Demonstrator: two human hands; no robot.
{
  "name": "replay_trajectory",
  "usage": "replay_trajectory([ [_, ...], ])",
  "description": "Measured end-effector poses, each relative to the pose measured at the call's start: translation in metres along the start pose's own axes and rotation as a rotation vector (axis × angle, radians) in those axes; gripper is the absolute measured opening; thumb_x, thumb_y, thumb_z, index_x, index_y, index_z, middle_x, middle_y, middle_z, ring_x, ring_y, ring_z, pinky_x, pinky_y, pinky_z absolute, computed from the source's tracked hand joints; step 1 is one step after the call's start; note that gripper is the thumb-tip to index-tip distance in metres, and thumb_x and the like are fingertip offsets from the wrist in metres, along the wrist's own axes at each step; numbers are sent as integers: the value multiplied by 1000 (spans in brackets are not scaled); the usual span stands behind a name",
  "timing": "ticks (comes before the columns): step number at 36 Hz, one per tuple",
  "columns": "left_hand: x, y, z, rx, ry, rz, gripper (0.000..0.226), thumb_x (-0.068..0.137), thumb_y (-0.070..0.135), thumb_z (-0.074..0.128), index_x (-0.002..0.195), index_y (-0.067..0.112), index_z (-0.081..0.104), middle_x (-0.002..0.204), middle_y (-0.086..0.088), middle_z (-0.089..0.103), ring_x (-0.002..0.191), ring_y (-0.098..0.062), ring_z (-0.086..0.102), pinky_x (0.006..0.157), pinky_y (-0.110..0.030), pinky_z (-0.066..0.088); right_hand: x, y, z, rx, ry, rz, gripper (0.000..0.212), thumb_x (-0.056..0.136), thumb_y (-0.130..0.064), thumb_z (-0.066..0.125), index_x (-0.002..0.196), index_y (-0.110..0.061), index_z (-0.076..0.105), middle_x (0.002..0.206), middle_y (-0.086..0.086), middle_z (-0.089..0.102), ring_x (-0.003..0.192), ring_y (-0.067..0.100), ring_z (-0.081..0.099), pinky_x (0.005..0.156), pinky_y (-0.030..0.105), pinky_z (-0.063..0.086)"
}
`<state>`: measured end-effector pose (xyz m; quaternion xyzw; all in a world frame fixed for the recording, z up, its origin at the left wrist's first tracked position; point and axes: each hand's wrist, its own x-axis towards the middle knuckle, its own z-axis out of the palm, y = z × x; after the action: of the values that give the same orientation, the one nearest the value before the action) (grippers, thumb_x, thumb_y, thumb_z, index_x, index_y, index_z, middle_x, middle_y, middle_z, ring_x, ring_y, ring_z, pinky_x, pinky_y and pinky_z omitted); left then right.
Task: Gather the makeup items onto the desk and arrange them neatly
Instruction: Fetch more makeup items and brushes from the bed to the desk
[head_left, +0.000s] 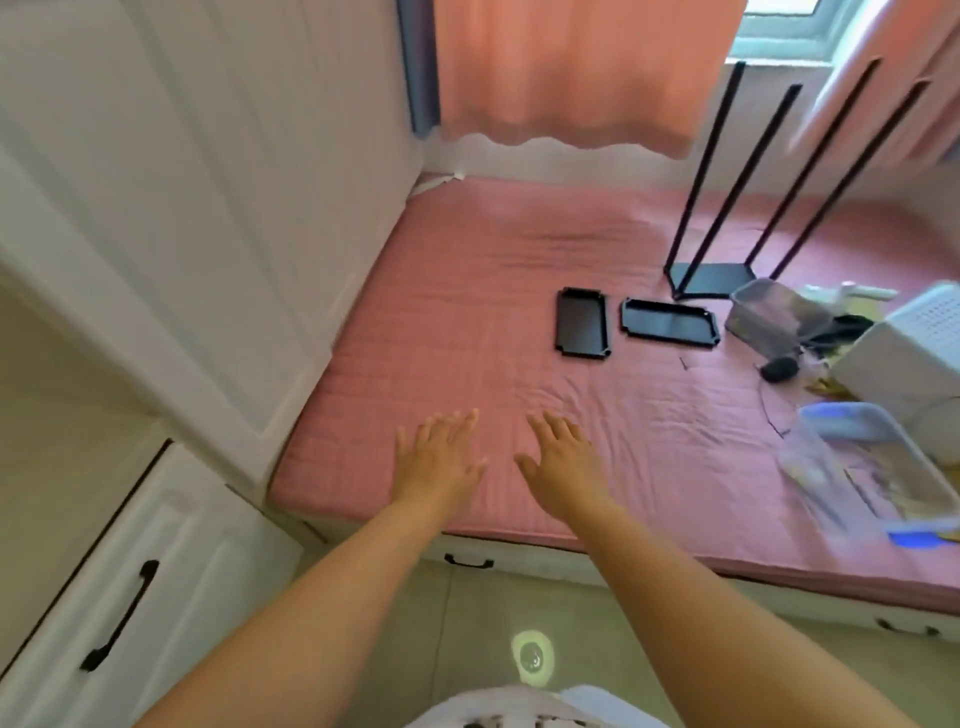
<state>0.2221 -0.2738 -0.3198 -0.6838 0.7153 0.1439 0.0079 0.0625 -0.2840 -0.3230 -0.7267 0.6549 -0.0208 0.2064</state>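
Observation:
My left hand (439, 457) and my right hand (558, 457) stretch forward side by side over the near edge of a pink mattress (467, 322), fingers straight, both holding nothing. Two black trays (582, 330) lie flat on the mattress farther out, the second tray (669, 321) to the right of the first. Behind them stands a black rack frame (711, 280) with four thin rods rising from its base. At the right lie clear plastic bins (872, 467) with small items inside, blurred, and another clear bin (774, 312).
A white perforated box (914, 348) sits at the right edge. White wardrobe doors (182, 208) and a drawer unit with black handles (119, 613) line the left. Pink curtains (571, 67) hang behind the bed. Tiled floor lies below, with a drawer handle (467, 562) under the mattress.

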Motion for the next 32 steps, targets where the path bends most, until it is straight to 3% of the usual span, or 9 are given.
replay_trajectory([
  [10, 50, 223, 32, 15, -61, 322, 60, 95, 47, 36, 148, 30, 12, 155, 5, 17, 143, -19, 12, 115, -52, 3, -42, 200, -72, 20, 122, 278, 59, 96, -44, 41, 147, -20, 24, 153, 3, 26, 140, 22, 22, 112, 35, 23],
  [16, 66, 331, 50, 67, -88, 504, 58, 95, 48, 36, 147, 31, 15, 155, 6, 17, 142, -20, 15, 115, -50, 11, -69, 293, -95, 66, 166, 457, 59, 96, -44, 41, 147, -20, 23, 154, 3, 24, 141, 22, 21, 113, 36, 22],
  [22, 97, 403, 68, 109, -117, 655, 58, 95, 49, 34, 147, 31, 15, 154, 7, 19, 142, -20, 13, 114, -49, 14, -74, 362, -106, 117, 189, 616, 57, 94, -43, 42, 145, -22, 28, 148, 2, 34, 134, 23, 30, 107, 37, 31],
  [32, 165, 508, 90, 112, -228, 788, 57, 97, 47, 35, 147, 31, 13, 155, 6, 17, 144, -20, 11, 116, -50, 11, -46, 455, -132, 153, 179, 772, 53, 95, -42, 42, 142, -20, 31, 146, 0, 36, 134, 21, 29, 108, 36, 29],
])
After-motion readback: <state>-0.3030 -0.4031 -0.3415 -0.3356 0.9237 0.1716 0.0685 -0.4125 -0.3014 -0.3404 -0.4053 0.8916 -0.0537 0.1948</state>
